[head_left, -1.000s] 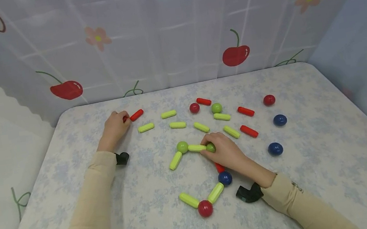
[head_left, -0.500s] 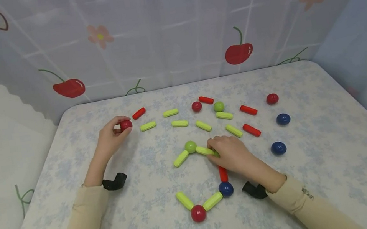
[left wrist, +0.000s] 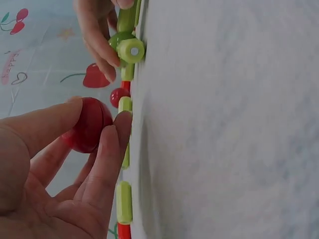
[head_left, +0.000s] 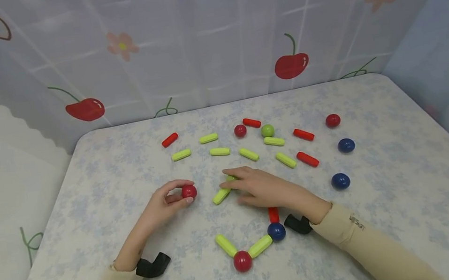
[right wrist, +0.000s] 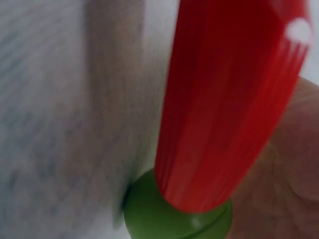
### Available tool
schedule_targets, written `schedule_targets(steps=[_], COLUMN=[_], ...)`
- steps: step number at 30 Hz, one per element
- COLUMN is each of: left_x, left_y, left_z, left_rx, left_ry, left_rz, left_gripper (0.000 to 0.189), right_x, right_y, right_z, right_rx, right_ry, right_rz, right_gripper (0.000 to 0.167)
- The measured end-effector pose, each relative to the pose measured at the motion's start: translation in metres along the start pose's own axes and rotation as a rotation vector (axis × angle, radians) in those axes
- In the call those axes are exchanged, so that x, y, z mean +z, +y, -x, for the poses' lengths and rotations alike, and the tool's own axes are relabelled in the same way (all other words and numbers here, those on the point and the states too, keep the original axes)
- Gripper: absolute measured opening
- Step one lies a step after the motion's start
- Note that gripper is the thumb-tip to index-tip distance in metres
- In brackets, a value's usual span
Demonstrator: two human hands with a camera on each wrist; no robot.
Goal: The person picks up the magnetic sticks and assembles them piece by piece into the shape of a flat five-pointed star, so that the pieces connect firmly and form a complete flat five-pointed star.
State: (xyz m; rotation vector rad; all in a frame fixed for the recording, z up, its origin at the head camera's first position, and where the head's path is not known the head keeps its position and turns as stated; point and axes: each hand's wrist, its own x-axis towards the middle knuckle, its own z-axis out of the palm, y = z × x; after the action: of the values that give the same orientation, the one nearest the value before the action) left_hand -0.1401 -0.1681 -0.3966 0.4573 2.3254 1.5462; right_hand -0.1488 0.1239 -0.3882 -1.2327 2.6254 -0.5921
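Observation:
My left hand (head_left: 169, 201) pinches a red ball (head_left: 189, 191) between thumb and fingers, left of the linked sticks and balls. In the left wrist view the red ball (left wrist: 89, 125) shows a seam. My right hand (head_left: 262, 187) reaches over the chain with extended fingers around a green ball (head_left: 231, 178) and beside a yellow-green stick (head_left: 221, 196). In the left wrist view that stick's end (left wrist: 133, 51) shows a silvery disc. The hand hides the chain's right upper part. A red stick (right wrist: 224, 99) joins another green ball (right wrist: 174, 214) under the right hand.
The chain runs on through a blue ball (head_left: 277, 231), a yellow-green stick (head_left: 260, 246), a red ball (head_left: 242, 261) and another yellow-green stick (head_left: 226, 245). Several loose sticks and balls lie farther back. Blue balls (head_left: 340, 181) lie to the right on the patterned tablecloth (head_left: 408, 210).
My left hand has brought the red ball from the back left toward the chain. My right hand has let go of the chain's right green ball and moved left to the other green ball.

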Motion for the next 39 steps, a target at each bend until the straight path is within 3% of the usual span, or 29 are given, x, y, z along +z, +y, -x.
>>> schedule_targets(steps=[3,10,17,20,27,39], left_x=[0.007,0.021,0.033,0.038,0.043,0.048], left_y=[-0.001,0.000,0.004,0.005,0.042,0.041], left_z=[0.003,0.007,0.015,0.018,0.028,0.030], left_rx=[0.018,0.014,-0.004,-0.009,-0.013,0.029], left_ry=[-0.040,-0.116,-0.148,-0.139,-0.113,-0.106], left_rz=[0.027,0.039,0.032,0.014,-0.031,-0.067], left_gripper=[0.039,0.035,0.033,0.032,0.028,0.028], right_x=[0.003,0.011,0.016,0.016,0.016,0.016], right_y=[0.001,0.003,0.003,0.002,0.003,0.004], right_z=[-0.006,-0.013,-0.009,-0.008,-0.006,-0.005], right_rx=[-0.014,0.042,0.069,0.076,0.071,0.062], right_ry=[0.030,0.136,0.182,0.185,0.191,0.195], right_rz=[0.019,0.040,-0.022,-0.043,-0.052,-0.047], right_gripper=[0.041,0.021,0.017,0.017,0.017,0.018])
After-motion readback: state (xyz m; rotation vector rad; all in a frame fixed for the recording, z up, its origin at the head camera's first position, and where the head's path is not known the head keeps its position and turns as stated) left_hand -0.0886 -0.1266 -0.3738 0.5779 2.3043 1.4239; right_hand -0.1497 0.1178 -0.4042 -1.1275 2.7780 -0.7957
